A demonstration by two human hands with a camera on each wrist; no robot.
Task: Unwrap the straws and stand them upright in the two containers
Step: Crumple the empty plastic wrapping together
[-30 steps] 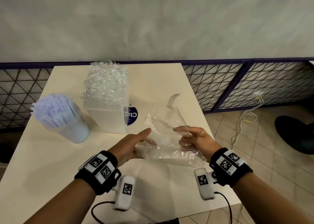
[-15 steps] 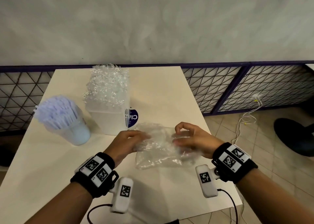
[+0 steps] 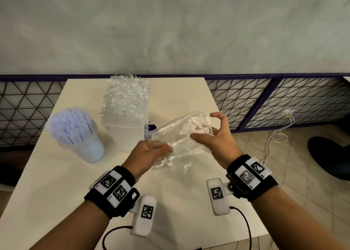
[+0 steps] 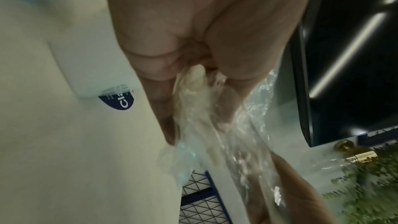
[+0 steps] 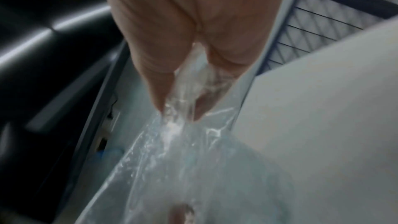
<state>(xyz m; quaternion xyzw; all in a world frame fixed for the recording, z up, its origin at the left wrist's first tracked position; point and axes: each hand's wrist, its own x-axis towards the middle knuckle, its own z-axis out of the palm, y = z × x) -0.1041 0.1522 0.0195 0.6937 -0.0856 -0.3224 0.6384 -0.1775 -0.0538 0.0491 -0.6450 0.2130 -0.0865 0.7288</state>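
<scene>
Plastic wrapper point(image 3: 180, 136), clear and crumpled, hangs above the table point(image 3: 56, 174), just in front of the square white container point(image 3: 126, 132) full of clear-wrapped straws point(image 3: 126, 96); left hand point(image 3: 145, 155) pinches its near end; right hand point(image 3: 214, 136) grips its far end with curled fingers; left of the square container stands a round cup point(image 3: 89, 147) of pale straws point(image 3: 71, 124).

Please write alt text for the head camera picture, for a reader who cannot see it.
Two hands, left hand and right hand, hold a crumpled clear plastic wrapper above a pale table. Behind stand a round cup full of pale blue straws and a white square container of clear-wrapped straws.
</scene>
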